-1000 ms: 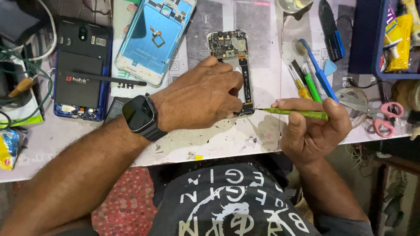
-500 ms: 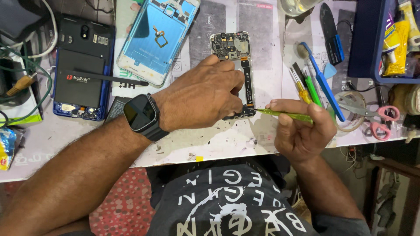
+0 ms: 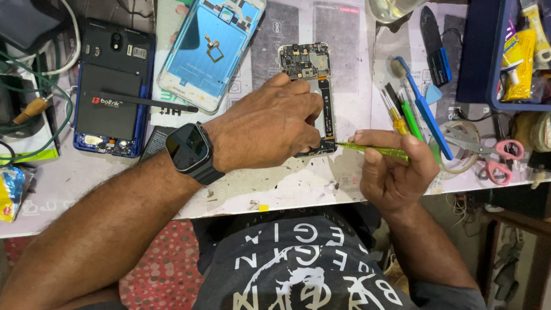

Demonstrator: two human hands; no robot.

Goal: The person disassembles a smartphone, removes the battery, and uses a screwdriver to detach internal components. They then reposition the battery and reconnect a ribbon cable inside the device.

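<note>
— Left hand (image 3: 270, 129)?
— Resting palm-down over the opened phone chassis (image 3: 313, 86), fingers (image 3: 304, 100) curled and pressing on its lower half, pinning it to the worktop (image 3: 298, 183). Black smartwatch (image 3: 188, 150) on that wrist.

— And the chassis itself?
— Lying flat near the middle of the worktop, circuit board (image 3: 303, 60) exposed at the top end, a dark flex strip running down the right side (lower end mostly hidden under the hand).

— Right hand (image 3: 396, 172)?
— Just right of the chassis, at the worktop's front edge. Fingers closed around a green-handled screwdriver (image 3: 376, 151), held level, tip pointing left and meeting the chassis at its bottom right corner. Cannot tell whether seated in a screw.

— Around all that?
— Pale blue phone back cover (image 3: 209, 49) lying inside-up, upper left of the chassis. Farther left, a dark blue phone with its battery showing (image 3: 112, 92), a black stylus-like tool (image 3: 146, 102) across it. Right of the hands: a blue plastic pry tool (image 3: 422, 109), a yellow-handled driver (image 3: 393, 112), pink-handled scissors (image 3: 488, 152), a roll of clear tape (image 3: 459, 146). Blue tray (image 3: 485, 57) of tubes at the top right corner.
</note>
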